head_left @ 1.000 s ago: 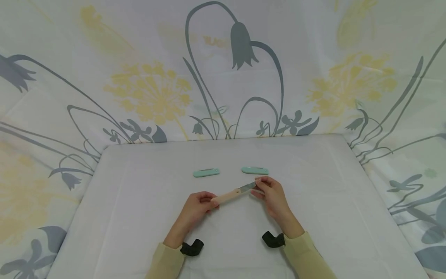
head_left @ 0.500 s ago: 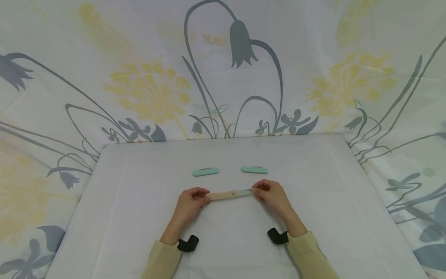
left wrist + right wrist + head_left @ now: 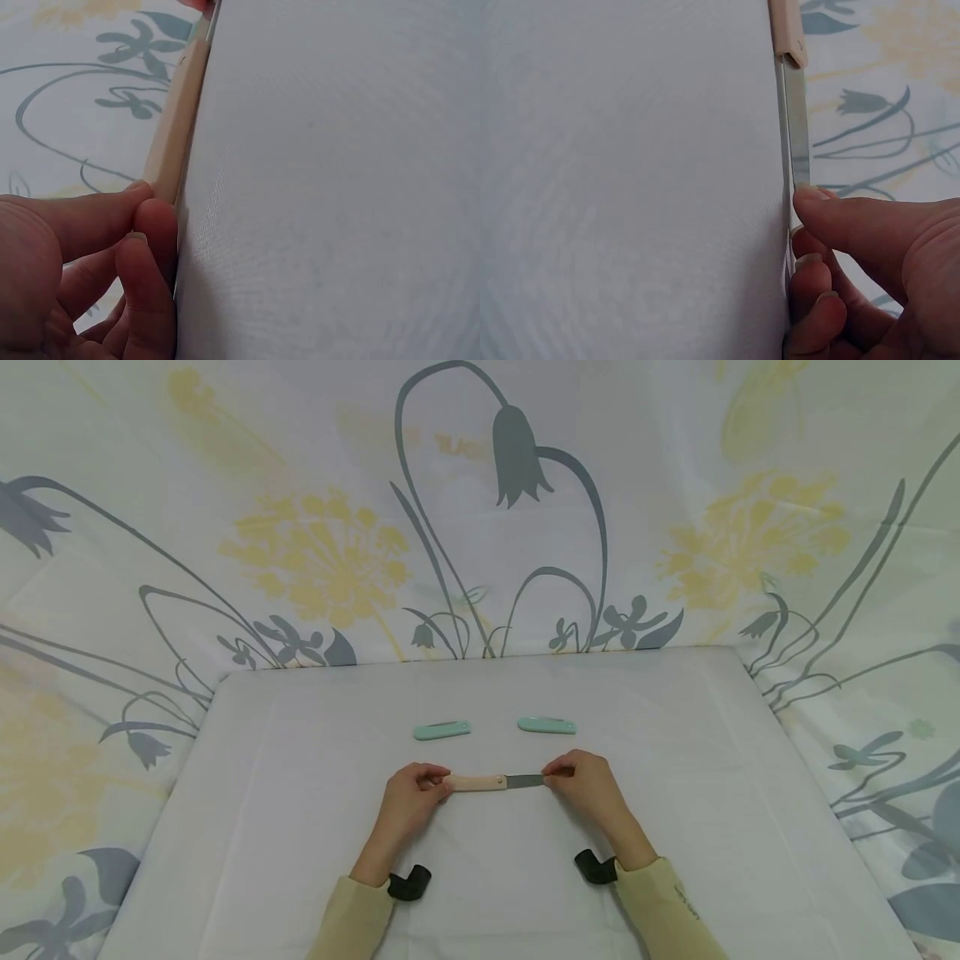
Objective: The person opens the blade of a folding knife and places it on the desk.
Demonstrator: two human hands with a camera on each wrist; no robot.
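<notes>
A folding knife with a pale peach handle [image 3: 478, 783] lies level across the middle of the head view, its metal blade [image 3: 523, 781] swung out to the right. My left hand [image 3: 411, 797] pinches the handle's far left end between thumb and fingers. At the other end my right hand [image 3: 588, 783] pinches the blade's tip, which the fingers hide. In the right wrist view the blade [image 3: 798, 127] runs from the handle [image 3: 786, 30] down to my thumb. The knife is at or just above the white tabletop; I cannot tell whether it touches.
Two mint-green folding knives, one on the left [image 3: 442, 730] and one on the right [image 3: 547, 725], lie folded on the white table [image 3: 300, 718] beyond my hands. A flower-printed curtain [image 3: 465, 527] stands around the back and sides. A black mount sits at each wrist.
The peach knife has come down toward me and turned from slanting up at the right to nearly level. Both hands keep hold of it; the mint-green knives have stayed put.
</notes>
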